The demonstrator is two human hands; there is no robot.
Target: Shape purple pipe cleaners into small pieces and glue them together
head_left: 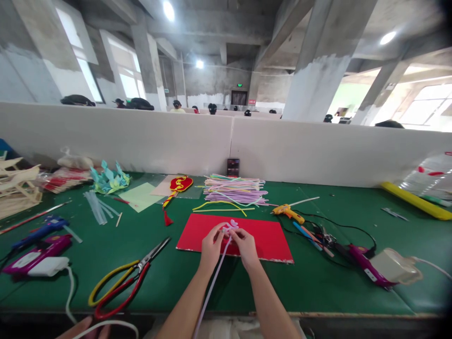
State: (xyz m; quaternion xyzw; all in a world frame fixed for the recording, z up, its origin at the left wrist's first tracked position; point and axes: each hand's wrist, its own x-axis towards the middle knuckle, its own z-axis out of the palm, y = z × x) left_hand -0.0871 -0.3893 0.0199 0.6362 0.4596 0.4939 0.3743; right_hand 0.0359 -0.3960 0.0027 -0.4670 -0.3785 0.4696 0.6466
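Note:
Both hands meet over a red board (201,230) lying on the green table. My left hand (212,242) pinches a lilac pipe cleaner (218,277), whose long tail hangs down between my forearms. From the other side my right hand (244,242) grips the same pipe cleaner with thumb and forefinger. Its upper end is bent into small loops that stick up above my fingertips. Just behind the board lies a pile of pastel pipe cleaners (235,192), with a yellow one (219,203) curved in front of it.
Large scissors (130,278) lie left of my arms; a yellow glue gun (287,213) with a black cord is to the right. Power strips (370,268) sit at both sides. A red tasselled ornament (181,183) rests behind. Another person's hand (84,328) shows at bottom left.

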